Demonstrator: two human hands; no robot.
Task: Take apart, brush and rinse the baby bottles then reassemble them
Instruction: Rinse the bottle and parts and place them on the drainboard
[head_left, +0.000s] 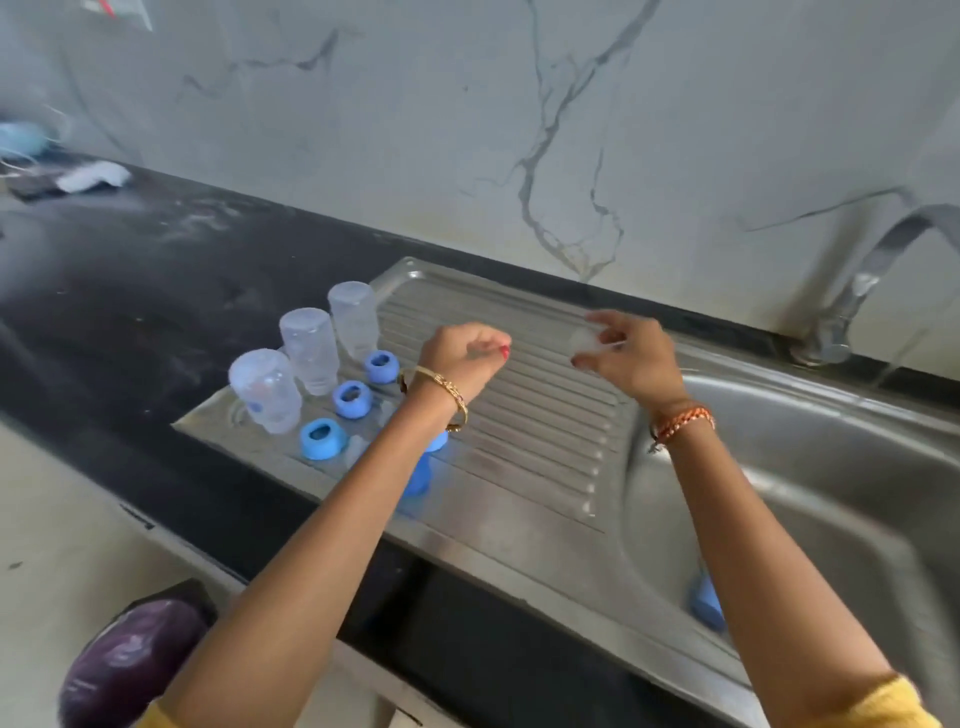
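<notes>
Three clear bottle bodies stand upside down on the steel drainboard: one at the front left, one in the middle, one at the back. Beside them lie three blue collar rings. More blue parts show under my left forearm. My right hand pinches a small clear nipple above the drainboard. My left hand hovers with its fingers curled and nothing visible in it.
The sink basin lies to the right, with a blue piece at its near wall. A tap stands at the back right, water streaming below it. A black counter extends left, with cloths at its far end. A dark purple object sits below.
</notes>
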